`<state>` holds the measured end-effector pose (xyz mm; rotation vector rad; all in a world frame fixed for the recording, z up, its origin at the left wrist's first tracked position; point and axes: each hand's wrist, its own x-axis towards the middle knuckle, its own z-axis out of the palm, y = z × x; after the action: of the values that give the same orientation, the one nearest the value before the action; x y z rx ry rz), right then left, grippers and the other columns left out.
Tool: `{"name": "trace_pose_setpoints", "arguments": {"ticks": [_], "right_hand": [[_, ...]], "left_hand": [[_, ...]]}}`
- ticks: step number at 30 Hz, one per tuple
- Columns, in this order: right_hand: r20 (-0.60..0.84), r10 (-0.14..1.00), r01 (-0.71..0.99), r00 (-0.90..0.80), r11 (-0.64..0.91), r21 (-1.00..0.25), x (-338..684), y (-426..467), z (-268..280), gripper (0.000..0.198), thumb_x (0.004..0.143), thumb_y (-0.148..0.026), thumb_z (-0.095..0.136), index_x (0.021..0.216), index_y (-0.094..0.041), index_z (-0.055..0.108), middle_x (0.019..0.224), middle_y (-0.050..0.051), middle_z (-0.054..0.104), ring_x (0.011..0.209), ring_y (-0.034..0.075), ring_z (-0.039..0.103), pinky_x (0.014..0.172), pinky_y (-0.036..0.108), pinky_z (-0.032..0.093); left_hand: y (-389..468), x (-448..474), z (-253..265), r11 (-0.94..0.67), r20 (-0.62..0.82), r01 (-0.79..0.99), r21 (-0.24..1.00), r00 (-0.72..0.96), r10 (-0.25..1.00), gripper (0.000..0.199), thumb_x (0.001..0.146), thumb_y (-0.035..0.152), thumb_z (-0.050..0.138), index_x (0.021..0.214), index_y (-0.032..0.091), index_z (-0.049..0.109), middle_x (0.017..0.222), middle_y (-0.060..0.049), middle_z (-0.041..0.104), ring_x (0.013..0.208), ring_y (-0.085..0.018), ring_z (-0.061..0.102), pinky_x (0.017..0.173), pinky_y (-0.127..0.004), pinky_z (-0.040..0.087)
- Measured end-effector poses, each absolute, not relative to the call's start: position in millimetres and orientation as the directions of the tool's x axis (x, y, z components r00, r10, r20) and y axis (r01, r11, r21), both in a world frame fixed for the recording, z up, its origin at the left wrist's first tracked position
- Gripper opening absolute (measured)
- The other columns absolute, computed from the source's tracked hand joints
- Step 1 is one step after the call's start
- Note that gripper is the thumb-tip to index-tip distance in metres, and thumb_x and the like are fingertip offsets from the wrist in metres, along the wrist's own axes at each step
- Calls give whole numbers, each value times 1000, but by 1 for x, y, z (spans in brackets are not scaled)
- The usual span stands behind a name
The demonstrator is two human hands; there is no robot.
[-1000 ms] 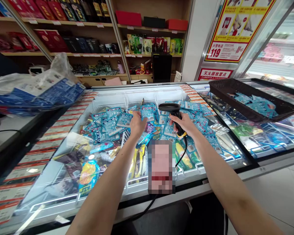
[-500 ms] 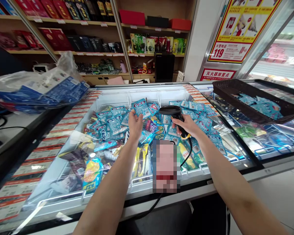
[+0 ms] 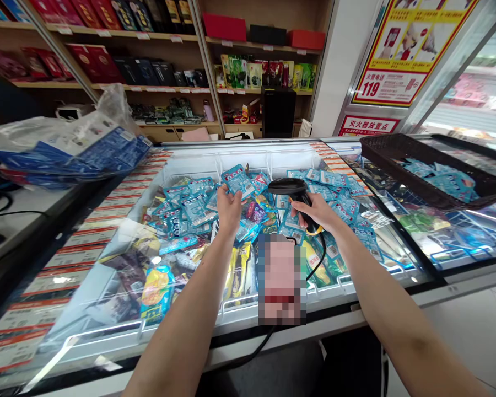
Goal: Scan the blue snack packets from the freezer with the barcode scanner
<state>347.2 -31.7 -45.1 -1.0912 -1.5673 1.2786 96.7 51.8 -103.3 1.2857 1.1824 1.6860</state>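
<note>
Over the last second, the blue-and-white packet (image 3: 238,181) had shifted leftward, away from the barcode scanner (image 3: 288,188), and tilted. The left hand (image 3: 229,210) pinched it by its near edge, above the middle of the chest freezer's glass top (image 3: 119,300). The right hand (image 3: 316,213) gripped the black scanner by its handle, head facing left. Similar blue packets (image 3: 195,209) lay in piles on both sides, while ice-cream packaging (image 3: 157,289) showed beneath the glass. A pixelated rectangular item (image 3: 281,281) stood at the near edge. Orange-and-white price labels (image 3: 80,240) ran along the left edge; a plastic-wrapped bundle (image 3: 80,146) sat by the far left corner. Toward the far right corner, a brown basket (image 3: 378,153) held more packets.

Beyond the far edge were wooden shelves (image 3: 268,12) of boxes and pouches. A yellow-and-red poster (image 3: 391,60) read "火警电话 119", and a red sign (image 3: 367,125) below it read "灭火器放置点". The packets' small print was illegible.
</note>
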Motion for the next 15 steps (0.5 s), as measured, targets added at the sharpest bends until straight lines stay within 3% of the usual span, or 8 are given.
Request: {"name": "trace_pose_setpoints", "arguments": {"ticks": [15], "right_hand": [[68, 948, 159, -311, 122, -980, 346, -34, -41, 37, 82, -53, 65, 93, -19, 57, 74, 4, 68, 43, 13, 56, 40, 28, 46]], "left_hand": [[54, 96, -106, -353, 350, 39, 935, -267, 898, 45, 78, 45, 67, 109, 20, 45, 67, 7, 28, 57, -8, 32, 63, -29, 55]]}}
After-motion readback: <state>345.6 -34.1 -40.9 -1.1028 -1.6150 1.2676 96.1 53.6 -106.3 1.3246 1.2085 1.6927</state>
